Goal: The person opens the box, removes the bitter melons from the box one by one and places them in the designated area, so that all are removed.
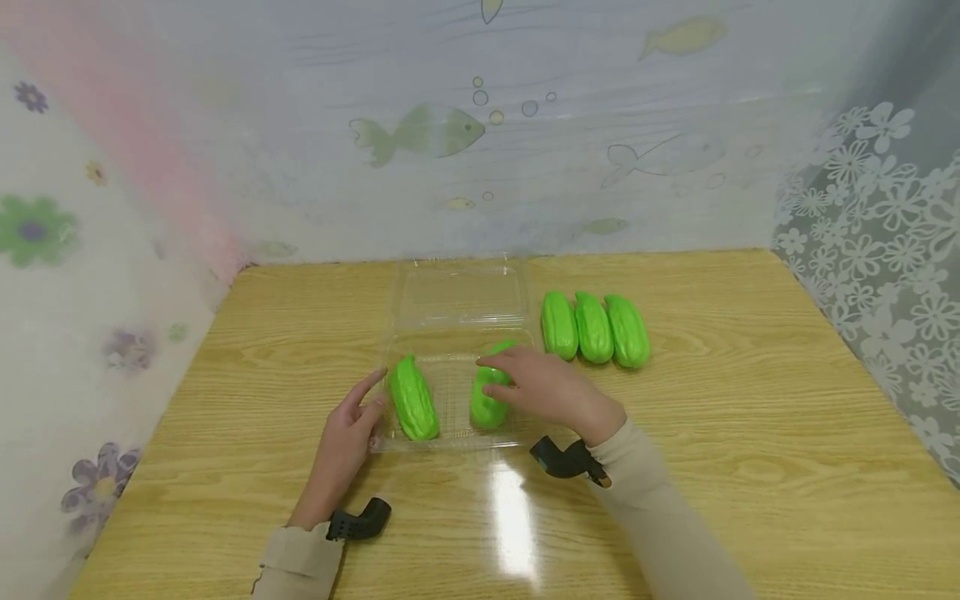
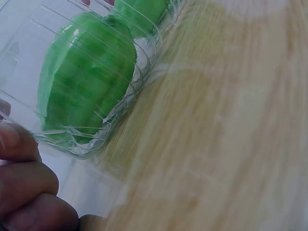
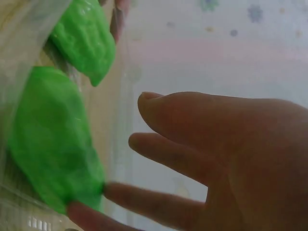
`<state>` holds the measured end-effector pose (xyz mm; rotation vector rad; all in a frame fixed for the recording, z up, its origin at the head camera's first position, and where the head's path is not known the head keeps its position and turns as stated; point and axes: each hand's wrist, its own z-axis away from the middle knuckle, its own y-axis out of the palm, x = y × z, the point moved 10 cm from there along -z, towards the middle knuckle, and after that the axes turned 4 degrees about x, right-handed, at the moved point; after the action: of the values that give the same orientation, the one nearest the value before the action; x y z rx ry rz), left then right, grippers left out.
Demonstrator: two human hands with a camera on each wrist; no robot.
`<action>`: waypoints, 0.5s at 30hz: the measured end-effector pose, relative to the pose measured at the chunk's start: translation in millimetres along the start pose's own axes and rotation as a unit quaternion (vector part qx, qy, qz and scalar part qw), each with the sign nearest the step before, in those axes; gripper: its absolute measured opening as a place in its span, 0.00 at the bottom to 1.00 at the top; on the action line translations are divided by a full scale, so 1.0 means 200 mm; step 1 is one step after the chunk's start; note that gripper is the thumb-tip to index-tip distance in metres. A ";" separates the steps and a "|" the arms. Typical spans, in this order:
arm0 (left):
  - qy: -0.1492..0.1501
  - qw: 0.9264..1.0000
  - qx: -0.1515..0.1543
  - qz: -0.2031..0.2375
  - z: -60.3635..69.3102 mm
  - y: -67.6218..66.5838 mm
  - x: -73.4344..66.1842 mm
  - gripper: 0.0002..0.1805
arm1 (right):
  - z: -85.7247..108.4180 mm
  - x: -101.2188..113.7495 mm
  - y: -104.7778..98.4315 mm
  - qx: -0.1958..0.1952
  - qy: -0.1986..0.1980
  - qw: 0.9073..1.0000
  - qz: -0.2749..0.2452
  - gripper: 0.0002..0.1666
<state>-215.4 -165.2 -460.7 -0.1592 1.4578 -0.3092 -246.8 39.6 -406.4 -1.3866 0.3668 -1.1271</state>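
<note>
A clear plastic clamshell box (image 1: 455, 400) lies unfolded on the table, its lid (image 1: 461, 296) laid back towards the wall. In its base are two glossy, ridged green gourds, like toy bitter melons: the left gourd (image 1: 414, 400) and the right gourd (image 1: 489, 410). At the box's left edge my left hand (image 1: 347, 442) grips the rim, with the thumb (image 2: 12, 139) at the corner in the left wrist view. My right hand (image 1: 551, 387) is above the right gourd, partly hiding it. In the right wrist view its fingers are spread and straight, fingertips at the gourd (image 3: 55, 139).
Three more green gourds (image 1: 595, 329) lie side by side to the right of the box. The wooden table (image 1: 285, 333) meets a wall with fish pictures at the back. Each sleeve carries a black wrist mount (image 1: 360, 521).
</note>
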 end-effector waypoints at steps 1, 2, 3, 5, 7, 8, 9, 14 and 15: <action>-0.001 1.000 -0.001 0.000 0.00 0.00 0.00 0.21 | 0.00 0.01 0.01 0.001 0.001 1.000 0.005 0.28; -0.001 1.000 -0.002 0.000 0.00 0.00 0.00 0.21 | -0.01 0.01 0.02 0.002 0.001 1.000 0.010 0.28; -0.001 1.000 -0.003 0.000 0.00 0.00 0.01 0.21 | -0.01 0.02 0.03 0.003 0.002 1.000 0.015 0.28; -0.002 1.000 -0.002 0.005 0.00 0.00 0.01 0.21 | -0.02 0.02 0.04 0.005 0.004 1.000 0.021 0.28; -0.002 1.000 -0.001 0.009 0.00 0.00 0.01 0.21 | -0.02 0.03 0.06 0.006 0.004 1.000 0.023 0.28; -0.001 1.000 0.000 0.011 0.00 0.00 0.01 0.21 | -0.03 0.03 0.07 0.009 0.004 1.000 0.025 0.28; -0.001 1.000 0.001 0.013 0.00 0.00 0.01 0.21 | -0.03 0.03 0.08 0.011 0.004 1.000 0.029 0.29; 0.002 1.000 -0.001 0.009 0.00 0.00 0.01 0.21 | -0.04 0.05 0.11 0.015 0.000 0.999 0.036 0.28; 0.002 1.000 -0.001 0.007 0.00 0.00 0.01 0.21 | -0.04 0.06 0.11 0.014 -0.004 0.999 0.035 0.27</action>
<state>-216.0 -166.2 -462.8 -0.1495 1.4626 -0.2962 -238.5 20.7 -423.4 -1.3425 0.3895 -1.0651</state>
